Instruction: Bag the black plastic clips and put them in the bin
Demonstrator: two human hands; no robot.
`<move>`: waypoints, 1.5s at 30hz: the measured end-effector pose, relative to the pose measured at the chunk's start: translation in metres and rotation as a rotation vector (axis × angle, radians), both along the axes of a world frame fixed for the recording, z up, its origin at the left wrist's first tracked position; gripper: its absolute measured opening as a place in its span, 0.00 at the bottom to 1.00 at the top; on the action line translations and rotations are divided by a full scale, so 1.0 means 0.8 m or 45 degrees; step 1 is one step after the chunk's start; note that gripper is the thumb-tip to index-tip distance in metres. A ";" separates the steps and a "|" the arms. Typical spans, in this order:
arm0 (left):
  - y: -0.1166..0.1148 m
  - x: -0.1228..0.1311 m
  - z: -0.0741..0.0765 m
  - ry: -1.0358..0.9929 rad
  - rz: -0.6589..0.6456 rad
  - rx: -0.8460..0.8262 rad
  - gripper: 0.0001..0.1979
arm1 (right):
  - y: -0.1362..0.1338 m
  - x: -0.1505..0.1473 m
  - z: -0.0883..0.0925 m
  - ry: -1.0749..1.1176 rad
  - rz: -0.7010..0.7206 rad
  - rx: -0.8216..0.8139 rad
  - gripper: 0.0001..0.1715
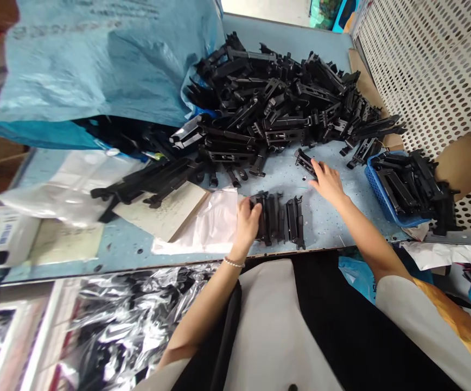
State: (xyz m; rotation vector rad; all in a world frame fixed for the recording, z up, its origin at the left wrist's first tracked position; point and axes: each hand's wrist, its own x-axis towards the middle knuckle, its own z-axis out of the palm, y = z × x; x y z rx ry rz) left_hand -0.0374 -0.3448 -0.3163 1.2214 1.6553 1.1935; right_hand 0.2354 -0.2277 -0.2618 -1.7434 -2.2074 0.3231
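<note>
My left hand (247, 221) rests against the left end of a short row of black plastic parts (275, 217) near the table's front edge, its fingers curled at the leftmost one. One more black part (294, 221) stands slightly apart at the row's right. My right hand (328, 182) is farther right and back, with thumb and fingers closed on a black plastic part (305, 163) lying tilted on the table. Behind both hands spreads a large heap of similar black parts (268, 103).
A blue basket (386, 203) of black parts stands at the right by a perforated white panel (434, 70). On the left are a big blue bag (109, 70), clear plastic bags (203, 228) and a cardboard piece (166, 214) on the blue table (333, 228).
</note>
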 end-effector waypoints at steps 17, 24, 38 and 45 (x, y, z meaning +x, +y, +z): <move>-0.017 0.071 0.118 -0.623 -0.387 -0.045 0.24 | -0.121 -0.035 0.086 0.332 0.374 0.234 0.21; -0.028 0.076 0.101 -0.541 -0.367 -0.069 0.19 | -0.085 -0.040 0.073 0.055 0.641 0.429 0.20; -0.015 0.042 0.109 -0.156 -0.083 0.263 0.26 | -0.168 -0.097 0.012 0.433 0.598 -0.090 0.20; -0.025 0.041 0.116 -0.096 -0.210 0.198 0.29 | -0.148 -0.080 0.045 0.527 0.472 -0.399 0.24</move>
